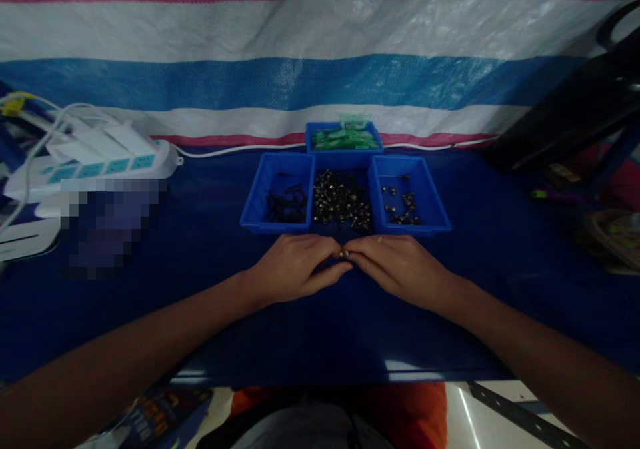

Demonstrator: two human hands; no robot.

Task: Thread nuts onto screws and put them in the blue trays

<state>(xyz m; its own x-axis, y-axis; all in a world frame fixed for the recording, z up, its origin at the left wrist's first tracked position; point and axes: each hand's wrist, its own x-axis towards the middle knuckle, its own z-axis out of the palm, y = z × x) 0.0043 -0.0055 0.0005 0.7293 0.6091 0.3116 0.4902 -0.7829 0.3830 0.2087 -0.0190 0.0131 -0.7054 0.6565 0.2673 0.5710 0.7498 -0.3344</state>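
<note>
My left hand [295,269] and my right hand [405,269] meet just in front of the blue bins, fingertips close together. Between them is a small round brass-coloured metal piece [343,254], pinched by the fingers of both hands. Its exact kind is too small to make out. Beyond my fingers lies a pile of small metal and dark pieces [343,199]. The left blue bin [250,212] contains dark screw-like pieces [287,206]. In the right blue bin [433,202] are scattered shiny metal pieces [407,202]. A ring shows on my right hand.
Behind the pile stands a small blue bin [320,149] of green packets [345,137]. A white power strip [167,159] with plugs and cables occupies the left. At right are a large black object [560,109] and a basket [613,242]. Striped sheeting [320,29] hangs behind the blue table [320,342].
</note>
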